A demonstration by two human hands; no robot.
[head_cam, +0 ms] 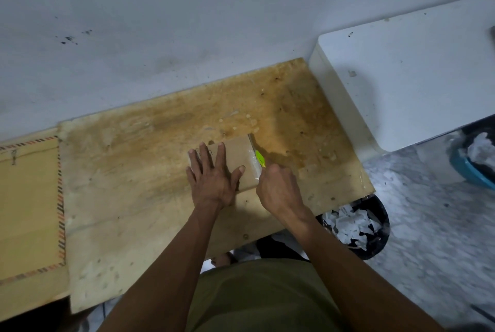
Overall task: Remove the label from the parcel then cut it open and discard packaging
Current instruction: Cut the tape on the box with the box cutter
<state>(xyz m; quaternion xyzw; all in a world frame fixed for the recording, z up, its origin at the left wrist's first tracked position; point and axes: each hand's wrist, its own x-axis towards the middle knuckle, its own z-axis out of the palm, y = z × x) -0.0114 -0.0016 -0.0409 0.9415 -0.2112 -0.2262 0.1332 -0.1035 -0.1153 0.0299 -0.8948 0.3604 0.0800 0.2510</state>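
A small brown cardboard parcel [239,156] wrapped in clear tape lies flat on the worn wooden table [150,171]. My left hand [213,173] presses flat on its top with fingers spread. My right hand [278,187] is closed around a lime-green cutter [259,158], whose tip rests against the parcel's taped right edge. No label shows on the parcel's visible face.
A black bin [377,240] full of torn white paper stands on the floor under the table's right corner. A white cabinet [407,77] rises to the right. A blue basin [468,168] sits at far right. A tan board with striped edging [29,205] lies left.
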